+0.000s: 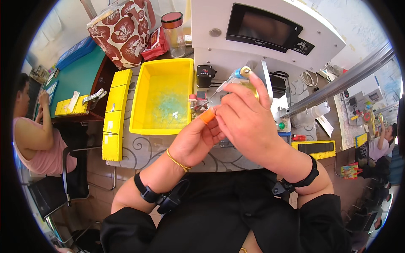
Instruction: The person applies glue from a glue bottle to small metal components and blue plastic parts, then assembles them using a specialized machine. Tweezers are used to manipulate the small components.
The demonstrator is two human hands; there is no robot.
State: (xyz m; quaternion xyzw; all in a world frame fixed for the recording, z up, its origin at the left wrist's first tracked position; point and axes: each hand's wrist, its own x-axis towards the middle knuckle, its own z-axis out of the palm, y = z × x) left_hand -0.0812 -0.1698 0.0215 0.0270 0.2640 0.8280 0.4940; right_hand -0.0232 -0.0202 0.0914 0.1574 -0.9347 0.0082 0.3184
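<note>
Left hand (pixel 195 142): at the yellow tub's (pixel 145 74) near right corner, fingers half curled, orange thumb cover (pixel 207 116) up at my right fingertips — can't tell if anything tiny is pinched.
Right hand (pixel 249 111): right of tub, index stretched out, other fingers bent inward; hold hidden.
Blue-and-tan cylinder (pixel 243 71): right of tub, at my right index tip — contact unclear.
Black motor (pixel 205 76): just right of tub.
Lidded jar (pixel 174 38): behind tub.

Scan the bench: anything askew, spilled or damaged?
Nothing clearly stands out. The yellow tub sits upright beside the white machine, and its greenish bits lie inside. Whatever is between the left hand and right hand is too small to judge.
</note>
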